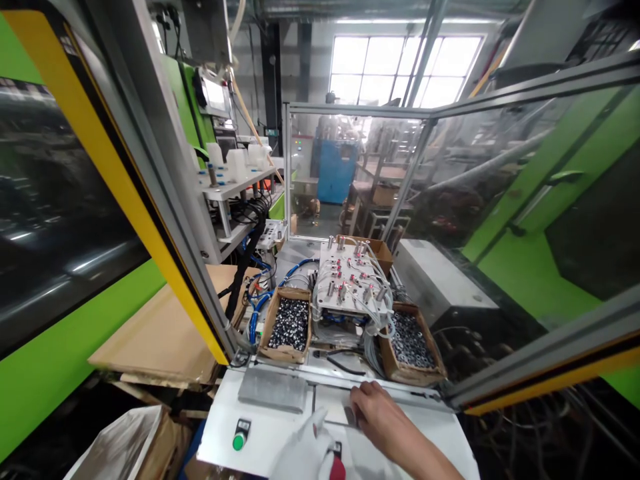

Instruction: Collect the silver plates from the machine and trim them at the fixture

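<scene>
- Your bare right hand rests flat, fingers loose, on the white shelf, gripping nothing.
- Your gloved left hand lies beside it, open-looking.
- 2 cardboard boxes of small metal parts sit just ahead, beyond your fingertips; the right hand is nearer.

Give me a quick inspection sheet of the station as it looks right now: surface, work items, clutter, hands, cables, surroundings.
Surface: white panel with a green button and a grey metal plate.
Work items: fixture plate with small fittings and tubes; left box and right box of small dark parts.
Clutter: flattened cardboard at left.
Hands: right hand bare, resting on the panel's rear edge, holding nothing; left hand in a white glove, low at the frame edge, grip unclear.
Cables: blue hoses and black cable bundle behind the left box.
Surroundings: green machine housing, clear guard panels, bright window.
</scene>
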Available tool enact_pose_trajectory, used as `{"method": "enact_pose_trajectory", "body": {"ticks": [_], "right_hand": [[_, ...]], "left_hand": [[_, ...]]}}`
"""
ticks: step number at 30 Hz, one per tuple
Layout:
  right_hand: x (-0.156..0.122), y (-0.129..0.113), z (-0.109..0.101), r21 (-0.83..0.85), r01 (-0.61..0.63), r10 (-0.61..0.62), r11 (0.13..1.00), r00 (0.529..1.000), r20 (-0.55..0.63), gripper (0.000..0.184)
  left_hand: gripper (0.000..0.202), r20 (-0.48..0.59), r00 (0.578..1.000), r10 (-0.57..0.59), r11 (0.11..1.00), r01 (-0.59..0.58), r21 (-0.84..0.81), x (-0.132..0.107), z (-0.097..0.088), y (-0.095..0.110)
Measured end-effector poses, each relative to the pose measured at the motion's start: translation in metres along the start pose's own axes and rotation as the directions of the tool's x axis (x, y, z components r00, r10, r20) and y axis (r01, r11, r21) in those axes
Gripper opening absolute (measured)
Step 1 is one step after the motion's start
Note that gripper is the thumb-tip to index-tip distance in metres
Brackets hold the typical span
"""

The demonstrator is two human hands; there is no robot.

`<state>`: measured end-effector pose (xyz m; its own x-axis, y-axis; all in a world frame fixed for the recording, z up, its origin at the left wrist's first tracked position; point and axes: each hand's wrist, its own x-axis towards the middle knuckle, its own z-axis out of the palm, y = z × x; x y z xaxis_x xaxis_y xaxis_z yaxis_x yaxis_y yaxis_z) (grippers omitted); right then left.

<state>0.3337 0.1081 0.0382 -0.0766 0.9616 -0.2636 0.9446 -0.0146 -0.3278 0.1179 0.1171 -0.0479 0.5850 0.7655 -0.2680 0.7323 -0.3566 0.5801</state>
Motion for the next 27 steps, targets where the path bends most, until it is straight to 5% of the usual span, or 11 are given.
{"method": "enact_pose_trajectory", "body": {"ticks": [5, 10, 18, 27], "right_hand": [[0.003, 0.002, 0.013, -0.087, 0.007, -0.008, 0.996, 1.000, -0.003, 0.029], [0.000, 0.001, 0.023, -0.118, -0.004, 0.007, 0.993, 1.000, 0.023, 0.034], [-0.005, 0.003, -0.002, 0.013, -0.004, 0.004, 1.000, 1.000, 0.002, 0.037], [-0.015, -0.023, -0.019, 0.301, -0.022, 0.039, 0.953, 0.998, -0.050, 0.041]], "left_hand": [[0.056, 0.002, 0.996, -0.087, 0.994, 0.087, -0.068, 0.004, 0.001, 0.000], [0.044, 0.065, 0.992, -0.110, 0.987, 0.116, -0.109, 0.014, -0.002, -0.002], [0.029, 0.025, 0.995, -0.094, 0.974, 0.097, -0.205, -0.009, -0.025, 0.015], [0.044, -0.022, 0.997, -0.070, 0.924, 0.057, -0.377, -0.011, -0.056, 0.033]]}}
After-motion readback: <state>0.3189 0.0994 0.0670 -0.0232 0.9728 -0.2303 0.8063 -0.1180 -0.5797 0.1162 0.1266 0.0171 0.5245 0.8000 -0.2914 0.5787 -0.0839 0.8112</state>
